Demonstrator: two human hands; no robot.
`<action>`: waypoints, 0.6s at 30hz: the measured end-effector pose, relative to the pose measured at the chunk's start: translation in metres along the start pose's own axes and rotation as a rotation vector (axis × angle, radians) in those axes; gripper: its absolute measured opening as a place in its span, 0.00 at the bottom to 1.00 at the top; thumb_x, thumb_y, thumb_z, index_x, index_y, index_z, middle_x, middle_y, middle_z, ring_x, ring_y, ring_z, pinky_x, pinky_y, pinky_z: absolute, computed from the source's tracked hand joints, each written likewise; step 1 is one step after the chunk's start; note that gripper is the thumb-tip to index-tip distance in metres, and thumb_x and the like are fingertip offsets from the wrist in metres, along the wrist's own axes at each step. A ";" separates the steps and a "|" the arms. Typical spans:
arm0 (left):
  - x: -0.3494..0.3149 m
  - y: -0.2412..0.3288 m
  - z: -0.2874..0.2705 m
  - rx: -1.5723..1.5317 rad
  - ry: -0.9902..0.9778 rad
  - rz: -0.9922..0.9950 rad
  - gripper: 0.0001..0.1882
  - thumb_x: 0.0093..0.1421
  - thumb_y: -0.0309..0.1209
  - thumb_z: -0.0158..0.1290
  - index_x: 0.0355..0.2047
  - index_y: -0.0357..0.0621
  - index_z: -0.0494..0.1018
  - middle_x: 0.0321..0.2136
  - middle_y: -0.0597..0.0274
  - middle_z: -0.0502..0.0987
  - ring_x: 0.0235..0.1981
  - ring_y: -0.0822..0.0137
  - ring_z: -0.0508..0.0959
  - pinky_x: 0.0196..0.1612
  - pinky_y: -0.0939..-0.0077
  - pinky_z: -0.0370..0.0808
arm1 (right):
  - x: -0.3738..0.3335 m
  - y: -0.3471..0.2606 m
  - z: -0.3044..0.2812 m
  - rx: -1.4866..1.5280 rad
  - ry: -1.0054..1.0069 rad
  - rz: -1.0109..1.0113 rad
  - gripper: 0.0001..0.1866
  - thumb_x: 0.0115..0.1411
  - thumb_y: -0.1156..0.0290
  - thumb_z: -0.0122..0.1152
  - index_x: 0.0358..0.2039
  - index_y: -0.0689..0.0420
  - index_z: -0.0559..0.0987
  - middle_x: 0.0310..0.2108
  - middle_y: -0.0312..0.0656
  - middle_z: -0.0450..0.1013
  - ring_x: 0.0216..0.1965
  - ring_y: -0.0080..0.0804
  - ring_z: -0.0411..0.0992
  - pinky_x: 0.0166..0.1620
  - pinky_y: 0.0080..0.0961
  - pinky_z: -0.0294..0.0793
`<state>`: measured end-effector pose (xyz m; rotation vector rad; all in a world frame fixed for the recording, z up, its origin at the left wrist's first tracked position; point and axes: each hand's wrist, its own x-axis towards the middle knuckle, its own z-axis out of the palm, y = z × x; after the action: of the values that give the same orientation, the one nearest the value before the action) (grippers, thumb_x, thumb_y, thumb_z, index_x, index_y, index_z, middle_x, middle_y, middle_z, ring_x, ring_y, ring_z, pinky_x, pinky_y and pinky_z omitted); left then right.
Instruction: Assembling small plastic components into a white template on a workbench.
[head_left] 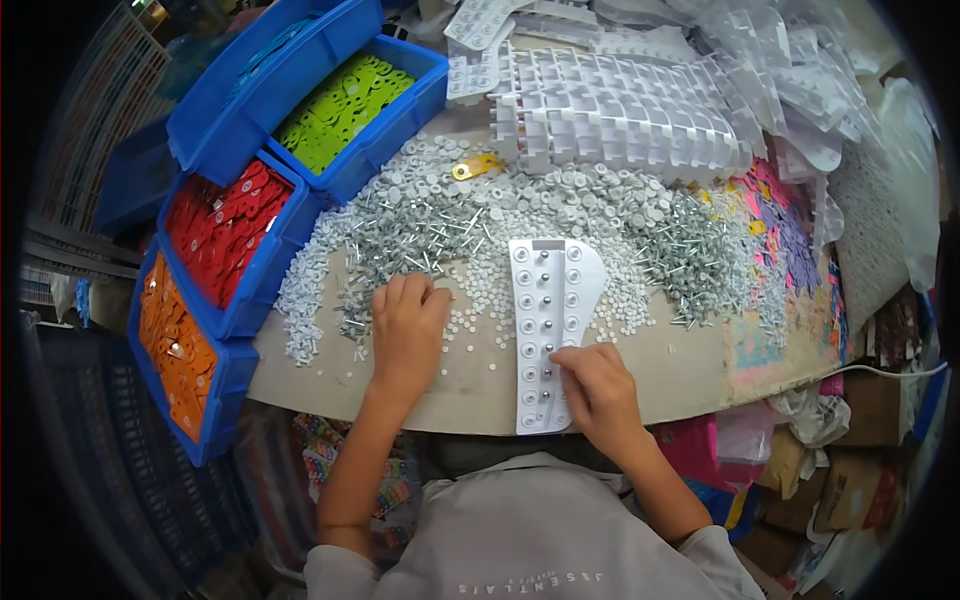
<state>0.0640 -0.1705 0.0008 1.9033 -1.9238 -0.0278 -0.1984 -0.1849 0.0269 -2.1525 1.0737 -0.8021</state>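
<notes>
1. Right hand (600, 395): fingers curled, fingertips at the white socketed tray (526, 345) just left of it; any grip, I cannot tell.
2. Left hand (408, 335): fingers bent down at the metal pins (410, 228), grip hidden.
3. Beyond both hands, white discs (595, 195) block the way to white racks (620, 110).
4. Left of the left hand: blue bins (227, 385).

The long white plastic board (560, 310) bears columns of ringed circles, the slim metal pins (415, 230) are silvery, the desk (480, 395) beige with pink blotches, the plastic bins (228, 322) blue, their flat pieces (230, 230) lime-green, blue, red and orange.
</notes>
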 end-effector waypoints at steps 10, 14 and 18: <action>-0.014 0.049 -0.035 -0.541 -0.254 0.036 0.08 0.57 0.22 0.59 0.38 0.39 0.76 0.36 0.54 0.75 0.38 0.52 0.76 0.42 0.60 0.72 | 0.000 0.000 0.000 -0.037 0.001 -0.035 0.16 0.53 0.88 0.63 0.43 0.60 0.80 0.37 0.45 0.78 0.36 0.45 0.73 0.40 0.35 0.74; -0.030 0.075 -0.031 -0.740 -0.222 0.192 0.08 0.56 0.19 0.60 0.37 0.37 0.77 0.35 0.54 0.77 0.35 0.52 0.76 0.37 0.61 0.74 | -0.001 0.001 0.000 -0.031 -0.010 -0.046 0.17 0.53 0.88 0.63 0.43 0.60 0.80 0.38 0.45 0.78 0.37 0.46 0.73 0.41 0.36 0.74; -0.036 0.079 -0.022 -0.793 -0.240 0.096 0.08 0.55 0.18 0.62 0.35 0.37 0.78 0.31 0.55 0.78 0.31 0.54 0.76 0.36 0.62 0.74 | 0.000 0.004 0.001 -0.048 -0.040 -0.056 0.18 0.53 0.86 0.64 0.45 0.60 0.79 0.41 0.43 0.78 0.40 0.46 0.72 0.44 0.37 0.75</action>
<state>-0.0049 -0.1255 0.0351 1.3037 -1.7554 -0.8837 -0.1998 -0.1862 0.0236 -2.2379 1.0259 -0.7622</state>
